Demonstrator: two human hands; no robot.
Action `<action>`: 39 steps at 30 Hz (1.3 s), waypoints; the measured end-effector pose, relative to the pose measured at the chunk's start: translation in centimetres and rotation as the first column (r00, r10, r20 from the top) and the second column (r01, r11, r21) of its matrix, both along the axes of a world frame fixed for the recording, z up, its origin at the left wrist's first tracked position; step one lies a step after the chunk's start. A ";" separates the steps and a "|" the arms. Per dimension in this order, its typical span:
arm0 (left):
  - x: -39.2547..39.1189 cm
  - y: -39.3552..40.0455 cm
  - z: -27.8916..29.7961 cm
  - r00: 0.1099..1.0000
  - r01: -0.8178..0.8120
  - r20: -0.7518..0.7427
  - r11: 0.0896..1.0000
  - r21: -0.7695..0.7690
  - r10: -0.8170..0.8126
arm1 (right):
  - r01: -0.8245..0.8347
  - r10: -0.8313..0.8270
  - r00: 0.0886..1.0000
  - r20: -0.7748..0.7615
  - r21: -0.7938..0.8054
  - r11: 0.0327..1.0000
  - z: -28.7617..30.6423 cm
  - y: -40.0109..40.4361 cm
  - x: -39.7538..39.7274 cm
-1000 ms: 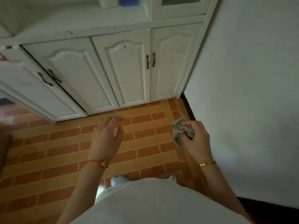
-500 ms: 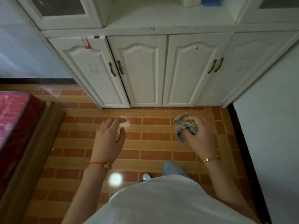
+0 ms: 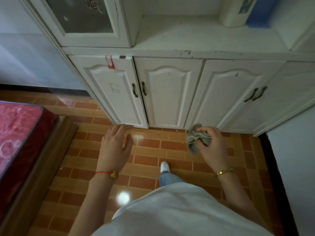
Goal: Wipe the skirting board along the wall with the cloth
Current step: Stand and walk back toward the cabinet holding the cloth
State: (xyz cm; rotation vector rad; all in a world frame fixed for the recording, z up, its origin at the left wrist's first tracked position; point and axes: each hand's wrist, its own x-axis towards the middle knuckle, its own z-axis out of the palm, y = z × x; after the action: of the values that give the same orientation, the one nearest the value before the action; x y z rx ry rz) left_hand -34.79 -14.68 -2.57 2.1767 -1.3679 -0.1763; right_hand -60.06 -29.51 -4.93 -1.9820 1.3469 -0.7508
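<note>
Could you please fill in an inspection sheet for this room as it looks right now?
Surface: glossy orange and brown brick-pattern tile floor, small specks near the cabinet base.
Job's things: crumpled grey cloth; dark skirting board along the right-hand wall, cloth not touching it.
Clutter: white bottle on the cabinet shelf.
Grippers: left hand empty, fingers relaxed; right hand grips the cloth.
Cables: nothing seen.
Surroundings: white panelled wooden cabinet, doors closed; red patterned mattress at left.

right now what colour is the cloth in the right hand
Grey-beige, a plain cloth bunched in the right hand; the head view shows it.
</note>
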 end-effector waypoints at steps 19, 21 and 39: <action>10.7 -23.2 2.3 0.996 0.088 0.028 0.994 -0.060 -0.086 | -0.002 0.010 0.998 0.065 -0.119 0.993 4.1 -21.1 11.5; 11.9 -25.5 2.2 0.993 0.117 0.034 0.990 -0.074 -0.114 | 0.016 -0.007 0.997 0.078 -0.124 0.992 4.1 -22.7 12.6; 21.7 -42.4 1.8 0.921 0.389 0.110 0.896 -0.213 -0.373 | 0.166 -0.140 0.981 0.136 -0.205 0.965 5.3 -35.2 23.9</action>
State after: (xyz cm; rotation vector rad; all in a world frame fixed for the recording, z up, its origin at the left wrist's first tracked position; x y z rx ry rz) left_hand -13.04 -57.04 -0.81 1.7201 -1.7521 -0.0842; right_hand -36.11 -64.66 0.41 -1.9744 1.4086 -1.1131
